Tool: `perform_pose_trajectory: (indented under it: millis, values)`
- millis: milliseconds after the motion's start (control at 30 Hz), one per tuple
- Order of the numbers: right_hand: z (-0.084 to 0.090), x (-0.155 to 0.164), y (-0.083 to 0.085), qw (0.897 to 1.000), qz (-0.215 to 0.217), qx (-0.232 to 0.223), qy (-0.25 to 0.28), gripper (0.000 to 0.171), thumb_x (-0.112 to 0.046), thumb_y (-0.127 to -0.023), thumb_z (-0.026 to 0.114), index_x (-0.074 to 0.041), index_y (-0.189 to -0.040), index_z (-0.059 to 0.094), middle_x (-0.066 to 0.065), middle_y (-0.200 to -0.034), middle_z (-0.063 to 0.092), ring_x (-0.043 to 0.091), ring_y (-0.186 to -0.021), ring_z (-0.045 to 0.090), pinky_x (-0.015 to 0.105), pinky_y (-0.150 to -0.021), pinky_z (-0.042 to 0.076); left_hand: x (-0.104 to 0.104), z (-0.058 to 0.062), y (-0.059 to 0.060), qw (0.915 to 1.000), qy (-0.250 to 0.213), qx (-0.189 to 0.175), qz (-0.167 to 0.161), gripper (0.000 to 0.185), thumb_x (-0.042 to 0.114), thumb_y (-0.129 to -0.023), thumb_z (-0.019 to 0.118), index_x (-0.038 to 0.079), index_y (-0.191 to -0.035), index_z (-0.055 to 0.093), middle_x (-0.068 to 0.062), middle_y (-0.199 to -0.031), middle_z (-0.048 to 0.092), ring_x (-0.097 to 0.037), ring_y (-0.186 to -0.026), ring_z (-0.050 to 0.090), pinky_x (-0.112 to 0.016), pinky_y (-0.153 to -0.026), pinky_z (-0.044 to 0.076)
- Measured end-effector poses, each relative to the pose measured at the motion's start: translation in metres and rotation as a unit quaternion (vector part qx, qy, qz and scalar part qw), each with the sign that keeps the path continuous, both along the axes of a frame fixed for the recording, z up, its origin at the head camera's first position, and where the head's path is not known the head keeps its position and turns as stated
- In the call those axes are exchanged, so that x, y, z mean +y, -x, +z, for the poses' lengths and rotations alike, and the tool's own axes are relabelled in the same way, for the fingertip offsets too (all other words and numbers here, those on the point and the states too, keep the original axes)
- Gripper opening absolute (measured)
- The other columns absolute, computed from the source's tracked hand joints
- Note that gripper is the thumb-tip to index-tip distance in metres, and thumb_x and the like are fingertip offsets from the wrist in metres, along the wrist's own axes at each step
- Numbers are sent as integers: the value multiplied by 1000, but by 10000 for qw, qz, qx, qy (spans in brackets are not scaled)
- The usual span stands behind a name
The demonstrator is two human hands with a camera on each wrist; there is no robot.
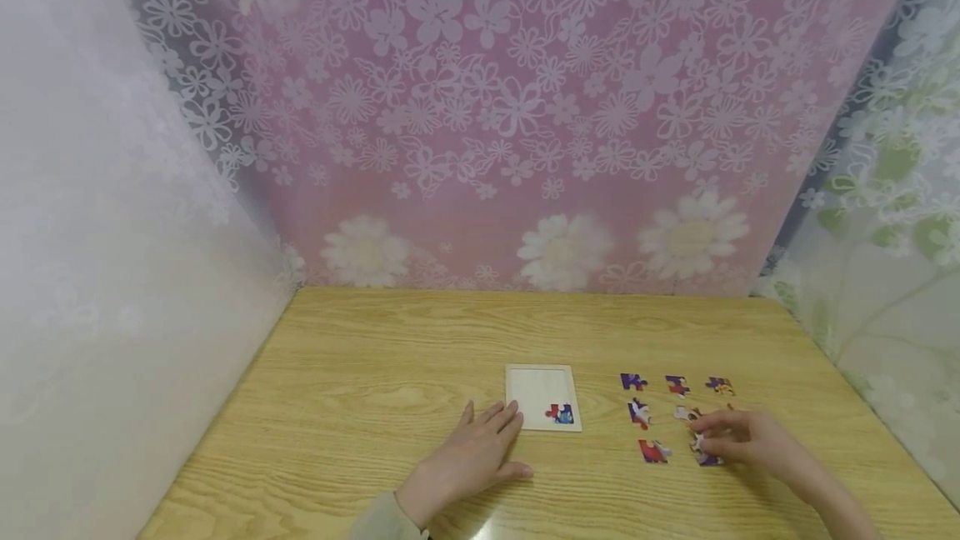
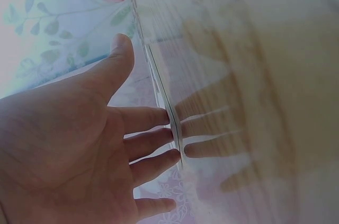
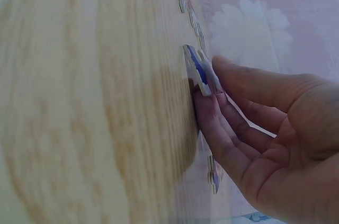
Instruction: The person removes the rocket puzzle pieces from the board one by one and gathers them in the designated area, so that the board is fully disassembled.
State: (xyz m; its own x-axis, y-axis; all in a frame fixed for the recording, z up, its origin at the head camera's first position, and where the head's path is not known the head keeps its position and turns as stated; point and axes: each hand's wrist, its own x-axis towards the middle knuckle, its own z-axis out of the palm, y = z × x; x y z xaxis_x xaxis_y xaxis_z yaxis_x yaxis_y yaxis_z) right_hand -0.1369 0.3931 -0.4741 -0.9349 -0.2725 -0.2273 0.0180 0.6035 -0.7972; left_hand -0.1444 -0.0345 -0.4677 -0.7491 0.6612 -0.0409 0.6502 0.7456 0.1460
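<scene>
A white puzzle tray (image 1: pixel 536 390) lies on the wooden table (image 1: pixel 375 373), with one red-and-blue piece (image 1: pixel 560 414) set in its near right corner. My left hand (image 1: pixel 491 436) rests flat beside it, straight fingers (image 2: pixel 153 142) touching the tray's left edge (image 2: pixel 161 97). Several loose puzzle pieces (image 1: pixel 639 412) are spread out right of the tray. My right hand (image 1: pixel 723 436) is among the nearest ones. In the right wrist view its thumb and fingers (image 3: pixel 212 113) pinch one blue-and-white piece (image 3: pixel 197 68), tilted up off the wood.
Flowered pink sheeting (image 1: pixel 487 107) walls the back of the table, with pale panels on the left (image 1: pixel 112 273) and right (image 1: pixel 885 257). Another loose piece (image 3: pixel 213 173) lies under my right palm. Bare wood stretches left of the tray.
</scene>
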Motion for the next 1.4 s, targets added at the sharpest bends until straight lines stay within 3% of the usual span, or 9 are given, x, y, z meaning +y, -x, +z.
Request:
perform_pose_trajectory:
  millis: [100, 400, 567, 800, 1067, 1233, 1400]
  values:
    - [1, -2, -1, 10000, -35, 27, -67, 45, -27, -85, 65, -1, -120, 58, 16, -109, 60, 9, -84, 62, 28, -65, 53, 0, 1, -1, 10000, 16, -28, 14, 76, 62, -86, 37, 10, -142, 35, -7, -150, 26, -26, -136, 27, -57, -106, 20]
    - [3, -6, 1, 9931, -40, 569, -1024, 37, -33, -82, 68, -9, -110, 65, 3, -96, 64, 4, -79, 59, 21, -64, 49, 0, 2, -1, 10000, 7, -2, -27, 76, 61, -87, 38, 9, -142, 35, -7, -149, 28, -27, -136, 28, -57, -105, 22]
    - [4, -9, -1, 9910, -58, 666, -1163, 36, -33, -81, 68, -10, -109, 66, 3, -95, 64, 5, -76, 59, 22, -61, 48, 0, 2, -1, 10000, -24, 11, -49, 76, 61, -87, 37, 9, -142, 35, -8, -149, 29, -28, -136, 28, -58, -105, 23]
    - [4, -8, -1, 9934, -202, 617, -950, 36, -33, -87, 62, -7, -111, 63, 7, -97, 66, 4, -74, 60, 23, -59, 50, 0, 3, -1, 10000, -22, -34, -52, 76, 62, -87, 36, 9, -142, 35, -8, -149, 28, -28, -136, 28, -58, -105, 22]
    - [30, -10, 2, 9935, -566, 852, -505, 42, -34, -95, 50, -1, -120, 56, 17, -102, 65, 16, -76, 66, 29, -62, 53, 0, 4, 0, 10000, -19, -32, -30, 76, 62, -87, 37, 9, -142, 35, -8, -149, 29, -28, -136, 28, -58, -105, 22]
    - [39, -16, 6, 9918, -852, 846, -432, 46, -41, -94, 47, -6, -124, 54, 18, -109, 63, 20, -81, 66, 32, -61, 51, 0, 4, 0, 10000, -18, -34, -25, 75, 61, -87, 38, 9, -142, 36, -8, -148, 29, -28, -136, 28, -58, -105, 22]
    - [43, -24, 12, 9923, -664, 1041, -36, 43, -36, -96, 46, -8, -129, 50, 21, -119, 57, 23, -89, 65, 34, -71, 54, 0, 4, -1, 10000, 4, 29, -53, 75, 60, -87, 38, 9, -141, 36, -8, -148, 30, -28, -135, 29, -58, -105, 23]
